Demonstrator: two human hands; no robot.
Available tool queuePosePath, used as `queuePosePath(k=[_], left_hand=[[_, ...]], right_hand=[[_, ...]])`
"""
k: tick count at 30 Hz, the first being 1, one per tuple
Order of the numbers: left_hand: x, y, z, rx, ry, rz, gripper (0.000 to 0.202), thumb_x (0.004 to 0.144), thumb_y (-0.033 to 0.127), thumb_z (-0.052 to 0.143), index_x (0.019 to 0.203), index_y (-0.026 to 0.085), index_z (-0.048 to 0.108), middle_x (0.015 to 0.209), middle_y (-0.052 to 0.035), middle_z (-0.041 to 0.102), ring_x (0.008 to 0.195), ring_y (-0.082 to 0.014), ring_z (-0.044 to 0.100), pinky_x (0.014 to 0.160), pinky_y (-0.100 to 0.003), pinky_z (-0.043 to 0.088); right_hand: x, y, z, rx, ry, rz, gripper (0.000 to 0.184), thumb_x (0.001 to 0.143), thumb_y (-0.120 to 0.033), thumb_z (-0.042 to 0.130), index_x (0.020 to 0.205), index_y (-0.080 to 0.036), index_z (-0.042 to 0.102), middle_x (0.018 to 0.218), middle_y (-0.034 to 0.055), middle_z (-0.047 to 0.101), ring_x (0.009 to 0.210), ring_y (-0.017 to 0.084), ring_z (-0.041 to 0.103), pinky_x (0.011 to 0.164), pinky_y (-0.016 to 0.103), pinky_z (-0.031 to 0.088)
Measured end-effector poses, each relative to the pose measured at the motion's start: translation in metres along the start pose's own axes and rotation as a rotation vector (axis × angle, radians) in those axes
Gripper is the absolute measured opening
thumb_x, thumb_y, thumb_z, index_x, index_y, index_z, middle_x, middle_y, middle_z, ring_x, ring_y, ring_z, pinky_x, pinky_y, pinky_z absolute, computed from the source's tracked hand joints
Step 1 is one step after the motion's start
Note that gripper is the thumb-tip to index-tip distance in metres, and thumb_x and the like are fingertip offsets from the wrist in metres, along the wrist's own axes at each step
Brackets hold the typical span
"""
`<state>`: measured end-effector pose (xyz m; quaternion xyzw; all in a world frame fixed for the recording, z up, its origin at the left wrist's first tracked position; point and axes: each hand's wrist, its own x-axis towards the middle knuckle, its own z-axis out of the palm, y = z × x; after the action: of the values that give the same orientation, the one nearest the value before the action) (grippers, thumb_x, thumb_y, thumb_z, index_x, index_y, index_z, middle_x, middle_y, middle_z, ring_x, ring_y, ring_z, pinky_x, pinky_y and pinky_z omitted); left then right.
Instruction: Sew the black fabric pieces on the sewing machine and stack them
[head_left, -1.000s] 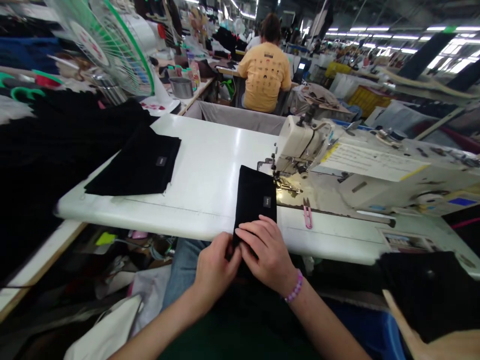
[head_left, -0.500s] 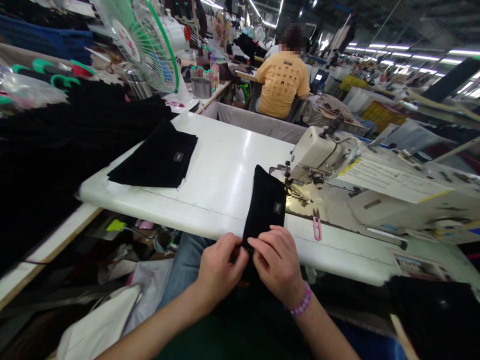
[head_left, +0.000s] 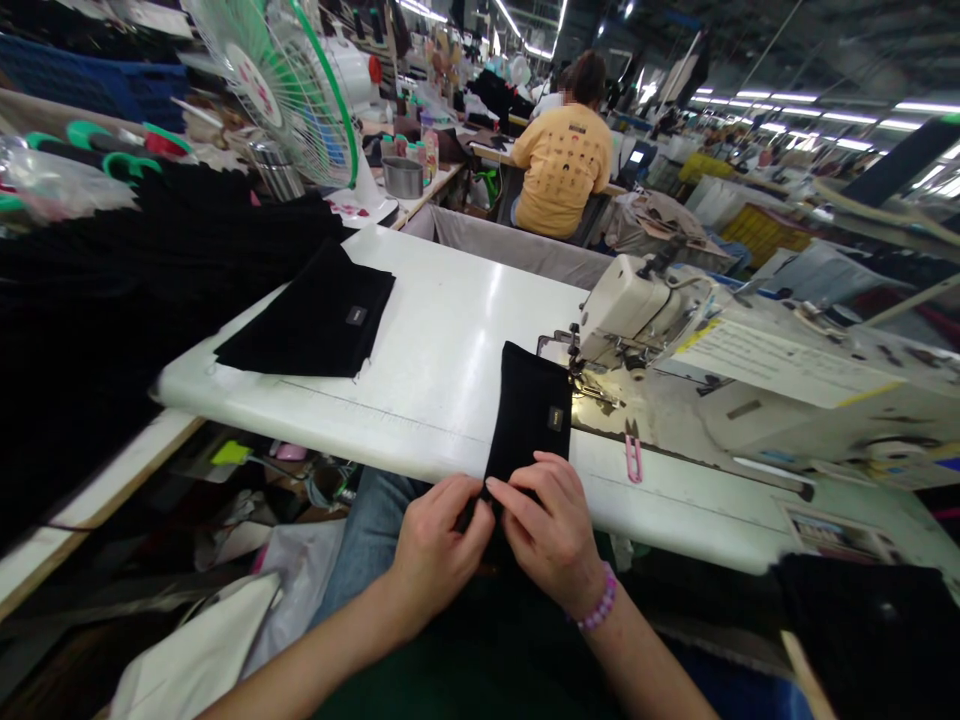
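Observation:
A black fabric piece point(head_left: 525, 405) with a small grey label point(head_left: 555, 418) lies over the front edge of the white sewing table point(head_left: 442, 350). At its near left corner my left hand point(head_left: 442, 535) pinches the cloth between thumb and forefinger. My right hand point(head_left: 551, 525), wearing a purple bead bracelet, grips the near edge close beside it, its fingers bent. The cloth's far right edge lies next to the presser foot of the sewing machine point(head_left: 637, 310). Pink-handled thread snips point(head_left: 634, 455) rest to the right of the cloth.
Labelled black pieces point(head_left: 315, 315) are stacked on the table's left, beside a big heap of black fabric point(head_left: 112, 330). A fan point(head_left: 277, 90) stands at the back left. A person in a yellow shirt point(head_left: 562, 170) sits beyond. More black cloth point(head_left: 870, 630) lies at lower right.
The far edge of the black fabric piece has shifted slightly toward me and left. Both hands stay at its near edge, the right fingers a little further left.

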<state>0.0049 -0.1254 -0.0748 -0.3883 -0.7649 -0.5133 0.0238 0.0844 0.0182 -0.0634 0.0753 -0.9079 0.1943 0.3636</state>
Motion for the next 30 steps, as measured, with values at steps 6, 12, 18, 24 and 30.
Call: queuePosePath(k=[6, 12, 18, 24, 30], left_hand=[[0.002, 0.002, -0.003, -0.267, -0.074, -0.344, 0.027, 0.09, 0.037, 0.057, 0.076, 0.017, 0.068, 0.07, -0.0014, 0.066, 0.064, -0.0149, 0.06, 0.06, -0.024, 0.045], [0.002, -0.003, -0.007, -0.367, -0.12, -0.572, 0.043, 0.087, 0.052, 0.057, 0.066, 0.017, 0.072, 0.054, 0.0002, 0.054, 0.051, -0.0118, 0.043, 0.049, -0.023, 0.033], [-0.006, -0.011, -0.005, -0.355, -0.009, -0.688, 0.051, 0.081, 0.063, 0.059, 0.069, 0.015, 0.074, 0.048, 0.0017, 0.041, 0.047, -0.011, 0.033, 0.045, -0.024, 0.025], [-0.015, -0.013, 0.008, -0.42, -0.07, -0.861, 0.062, 0.069, 0.074, 0.063, 0.065, 0.013, 0.071, 0.045, 0.0036, 0.034, 0.045, -0.0092, 0.026, 0.044, -0.022, 0.018], [-0.024, -0.019, 0.012, -0.44, -0.112, -0.91, 0.064, 0.069, 0.076, 0.064, 0.068, 0.013, 0.071, 0.045, 0.0051, 0.031, 0.045, -0.0082, 0.023, 0.044, -0.021, 0.016]], right_hand=[[-0.001, 0.001, 0.003, -0.021, -0.033, 0.001, 0.024, 0.094, -0.008, 0.054, 0.113, -0.017, 0.065, 0.091, 0.0042, 0.062, 0.089, 0.016, 0.056, 0.102, 0.044, 0.046], [-0.001, 0.001, 0.003, -0.213, 0.043, 0.164, 0.031, 0.09, -0.004, 0.048, 0.114, -0.017, 0.064, 0.1, 0.0069, 0.064, 0.097, 0.02, 0.058, 0.098, 0.043, 0.045], [-0.023, 0.012, -0.013, -0.173, 0.232, 0.771, 0.034, 0.074, -0.017, 0.054, 0.107, -0.015, 0.063, 0.087, 0.0065, 0.064, 0.082, 0.021, 0.062, 0.075, 0.033, 0.052], [-0.04, 0.008, -0.014, 0.596, 0.064, 1.364, 0.031, 0.08, -0.047, 0.048, 0.066, -0.02, 0.048, 0.052, -0.0005, 0.056, 0.039, 0.01, 0.047, 0.038, 0.02, 0.036], [-0.042, 0.006, -0.015, 0.801, 0.117, 1.421, 0.04, 0.076, -0.058, 0.048, 0.073, -0.018, 0.049, 0.06, 0.0027, 0.064, 0.04, 0.011, 0.055, 0.036, 0.019, 0.044]])
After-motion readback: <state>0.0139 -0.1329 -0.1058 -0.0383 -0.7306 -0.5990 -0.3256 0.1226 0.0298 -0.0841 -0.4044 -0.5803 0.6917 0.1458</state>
